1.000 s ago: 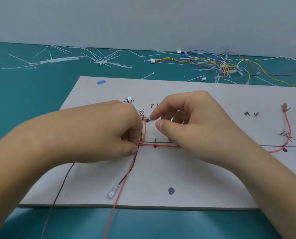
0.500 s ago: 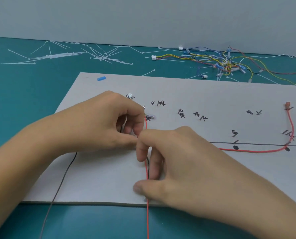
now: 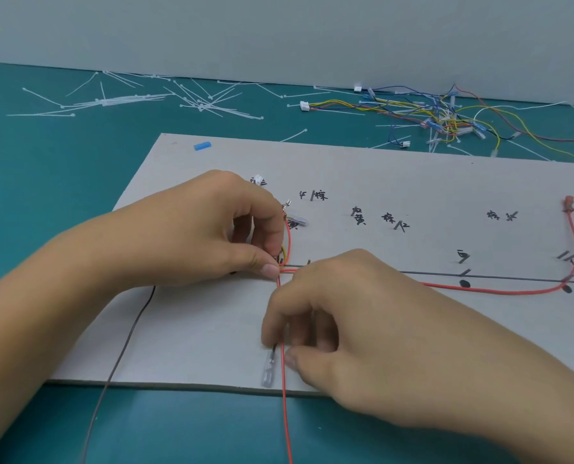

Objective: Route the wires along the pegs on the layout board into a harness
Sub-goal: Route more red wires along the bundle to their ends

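Observation:
A grey layout board (image 3: 412, 182) lies on the teal table, marked with a black line, dots and written labels. A red wire (image 3: 500, 290) runs from a terminal at the far right along the line to the middle, and another red strand drops off the board's front edge. My left hand (image 3: 192, 236) pinches the wire bundle at the junction near a peg. Just below it, my right hand (image 3: 332, 316) pinches the red wire and a black wire. A clear-sleeved terminal (image 3: 268, 372) lies by my right thumb. A black wire (image 3: 125, 346) trails off to the front left.
A tangle of loose coloured wires (image 3: 439, 115) with white connectors lies at the back right of the table. White cable ties (image 3: 138, 100) are scattered at the back left. A small blue piece (image 3: 202, 146) sits near the board's far left corner.
My right hand left the top of the junction and came down toward the board's front edge, taking hold of the red and black wires. My left hand stayed at the junction.

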